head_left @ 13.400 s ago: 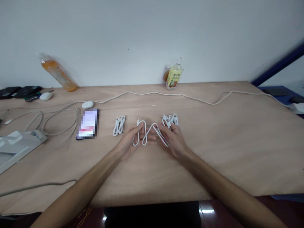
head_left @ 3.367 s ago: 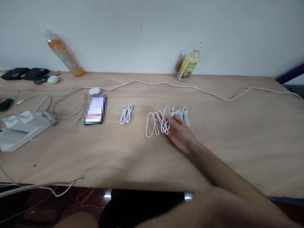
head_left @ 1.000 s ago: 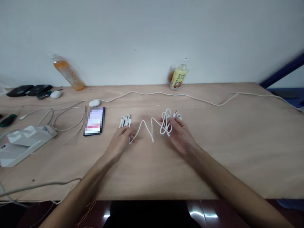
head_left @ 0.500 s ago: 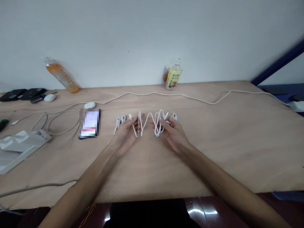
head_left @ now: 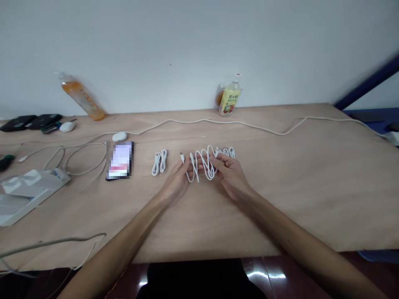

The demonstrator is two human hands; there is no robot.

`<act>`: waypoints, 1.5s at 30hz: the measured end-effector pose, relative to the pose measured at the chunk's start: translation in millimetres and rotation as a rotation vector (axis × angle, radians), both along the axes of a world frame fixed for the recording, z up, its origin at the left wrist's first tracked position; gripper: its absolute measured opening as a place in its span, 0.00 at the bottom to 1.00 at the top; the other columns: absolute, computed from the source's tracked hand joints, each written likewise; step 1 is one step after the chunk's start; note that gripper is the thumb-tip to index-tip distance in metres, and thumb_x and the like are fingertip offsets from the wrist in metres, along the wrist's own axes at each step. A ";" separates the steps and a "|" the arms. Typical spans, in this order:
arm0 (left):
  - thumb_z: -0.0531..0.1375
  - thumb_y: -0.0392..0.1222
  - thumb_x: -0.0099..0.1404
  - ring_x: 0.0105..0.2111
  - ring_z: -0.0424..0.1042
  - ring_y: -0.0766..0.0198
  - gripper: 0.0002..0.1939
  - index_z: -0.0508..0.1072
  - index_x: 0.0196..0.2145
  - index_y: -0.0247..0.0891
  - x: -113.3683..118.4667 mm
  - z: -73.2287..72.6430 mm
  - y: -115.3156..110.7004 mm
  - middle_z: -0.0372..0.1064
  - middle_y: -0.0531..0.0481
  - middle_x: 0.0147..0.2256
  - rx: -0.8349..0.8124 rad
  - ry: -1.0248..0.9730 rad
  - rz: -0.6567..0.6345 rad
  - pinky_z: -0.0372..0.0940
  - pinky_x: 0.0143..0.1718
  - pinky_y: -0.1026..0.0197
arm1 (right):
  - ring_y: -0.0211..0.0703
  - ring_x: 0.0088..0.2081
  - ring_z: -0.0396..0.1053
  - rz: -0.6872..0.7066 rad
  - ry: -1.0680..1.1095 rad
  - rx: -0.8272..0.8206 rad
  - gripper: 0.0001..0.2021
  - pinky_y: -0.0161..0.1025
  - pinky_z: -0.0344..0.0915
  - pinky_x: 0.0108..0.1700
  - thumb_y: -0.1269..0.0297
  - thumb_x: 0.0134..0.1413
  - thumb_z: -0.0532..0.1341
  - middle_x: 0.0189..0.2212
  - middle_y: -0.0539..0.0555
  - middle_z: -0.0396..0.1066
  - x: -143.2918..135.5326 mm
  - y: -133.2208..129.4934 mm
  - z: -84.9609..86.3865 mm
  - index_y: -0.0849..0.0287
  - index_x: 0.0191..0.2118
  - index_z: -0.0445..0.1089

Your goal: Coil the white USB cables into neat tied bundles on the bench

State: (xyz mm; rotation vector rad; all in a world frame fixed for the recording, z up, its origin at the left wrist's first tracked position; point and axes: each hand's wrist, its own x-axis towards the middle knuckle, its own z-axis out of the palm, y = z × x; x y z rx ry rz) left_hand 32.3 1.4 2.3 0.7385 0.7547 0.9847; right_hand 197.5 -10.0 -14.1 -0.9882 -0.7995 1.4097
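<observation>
A loosely coiled white USB cable [head_left: 204, 164] spans the space between my two hands, above the table. My left hand [head_left: 178, 179] is closed on its left end, and a plug points up beside the thumb. At the coil's right end, my right hand [head_left: 229, 174] pinches the loops between thumb and fingers. Left of my left hand lies a bundled white cable [head_left: 159, 162], folded in two lobes. Behind my right hand another bundled white cable [head_left: 230, 152] shows in part; the fingers hide the rest of it.
A phone [head_left: 120, 161] and a white earbud case [head_left: 119, 136] lie to the left, near a white power strip [head_left: 34, 195]. A long white cord [head_left: 202, 121] crosses the back. An orange drink bottle [head_left: 82, 97] and a yellow-labelled bottle [head_left: 230, 97] lean on the wall.
My left hand has moved right, closer to my right hand, and the stretched loops have drawn together. The left bundled cable is now uncovered. My right hand stays nearly in place.
</observation>
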 end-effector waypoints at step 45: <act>0.67 0.32 0.71 0.53 0.83 0.48 0.15 0.82 0.54 0.32 -7.9 -1.1 4.5 0.84 0.36 0.50 -0.081 -0.043 0.004 0.77 0.58 0.49 | 0.36 0.24 0.58 -0.036 -0.219 -0.005 0.25 0.35 0.56 0.24 0.36 0.52 0.72 0.22 0.45 0.61 -0.1 -7.0 -0.7 0.57 0.35 0.80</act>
